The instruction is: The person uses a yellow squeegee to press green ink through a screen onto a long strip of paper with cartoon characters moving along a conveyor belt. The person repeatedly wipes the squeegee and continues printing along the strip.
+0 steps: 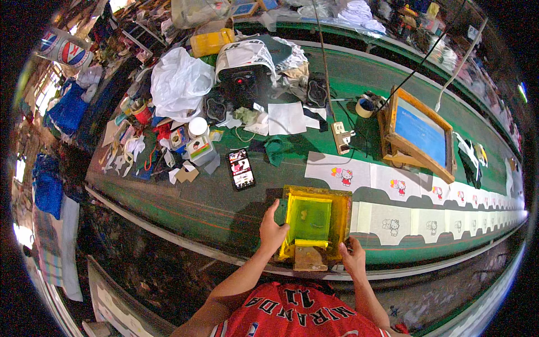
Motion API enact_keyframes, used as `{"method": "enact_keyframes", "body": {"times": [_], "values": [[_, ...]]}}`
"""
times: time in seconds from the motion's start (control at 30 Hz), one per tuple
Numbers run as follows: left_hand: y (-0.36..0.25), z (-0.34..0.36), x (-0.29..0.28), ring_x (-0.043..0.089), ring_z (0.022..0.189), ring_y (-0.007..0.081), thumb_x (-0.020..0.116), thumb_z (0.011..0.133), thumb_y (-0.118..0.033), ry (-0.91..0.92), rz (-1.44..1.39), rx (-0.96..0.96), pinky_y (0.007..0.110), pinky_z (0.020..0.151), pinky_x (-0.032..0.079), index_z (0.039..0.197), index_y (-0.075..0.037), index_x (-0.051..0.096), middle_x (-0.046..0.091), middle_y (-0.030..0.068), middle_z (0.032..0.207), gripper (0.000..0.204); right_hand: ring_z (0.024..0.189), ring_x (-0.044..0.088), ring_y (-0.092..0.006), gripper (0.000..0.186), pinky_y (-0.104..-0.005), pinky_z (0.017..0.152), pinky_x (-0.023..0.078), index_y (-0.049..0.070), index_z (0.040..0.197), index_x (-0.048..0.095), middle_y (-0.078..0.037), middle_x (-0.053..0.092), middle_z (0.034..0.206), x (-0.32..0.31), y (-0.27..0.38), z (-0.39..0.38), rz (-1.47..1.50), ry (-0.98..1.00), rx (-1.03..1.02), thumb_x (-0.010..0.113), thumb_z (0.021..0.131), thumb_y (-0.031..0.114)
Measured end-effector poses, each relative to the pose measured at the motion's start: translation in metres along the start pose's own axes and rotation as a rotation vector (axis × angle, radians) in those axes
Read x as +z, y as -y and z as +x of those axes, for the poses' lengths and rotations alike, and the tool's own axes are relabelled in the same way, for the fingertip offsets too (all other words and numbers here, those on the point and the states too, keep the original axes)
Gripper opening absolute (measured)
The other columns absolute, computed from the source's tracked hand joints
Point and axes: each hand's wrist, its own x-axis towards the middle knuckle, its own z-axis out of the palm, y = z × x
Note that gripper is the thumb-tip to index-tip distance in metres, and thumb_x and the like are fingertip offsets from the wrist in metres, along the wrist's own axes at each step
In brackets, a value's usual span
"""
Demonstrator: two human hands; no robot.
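Note:
A yellow screen-printing frame [347, 216] with a green-looking mesh is in front of me at the near edge of the green table. My left hand [273, 229] is closed on its left side, thumb toward the mesh. At the lower right corner, my right hand [352, 255] grips the same frame. A wooden-handled squeegee [310, 258] rests at the frame's near end, between my hands. Right of the frame lies a row of pale fabric pieces [387, 226] with grey outline cartoon prints. Behind it runs another row of fabric pieces [365, 175] with coloured prints.
A lit phone [241, 169] lies left of the frame. Beyond it are a white plastic bag [181, 84], a white-lidded jar [197, 127] and scraps. A power strip [341, 138] hangs by its cord. A wooden frame with blue mesh [420, 132] leans at the back right.

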Motion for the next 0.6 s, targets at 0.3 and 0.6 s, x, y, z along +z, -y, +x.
{"method": "enact_keyframes", "body": {"times": [0.3,0.6], "values": [[0.006,0.001,0.001,0.044,0.139,0.0344,0.072,0.078,-0.004,0.005,0.004,0.042,0.043,0.114,0.038,0.152,-0.012,0.039,0.046,0.0159,0.151,0.082,0.099,0.071,-0.0324,0.060,-0.0389,0.088,0.054,-0.005,0.127,0.060,-0.022,0.072,0.108,0.010,-0.022,0.005,0.070,-0.079,-0.072,0.072,0.090,0.040],[0.007,0.001,0.000,0.045,0.139,0.0346,0.072,0.077,-0.005,0.012,0.007,0.036,0.042,0.113,0.040,0.152,-0.011,0.039,0.046,0.0177,0.150,0.083,0.100,0.069,-0.0299,0.060,-0.0390,0.089,0.053,-0.005,0.127,0.060,-0.022,0.071,0.110,0.010,-0.013,0.004,0.005,-0.087,-0.034,0.072,0.090,0.041]]}}
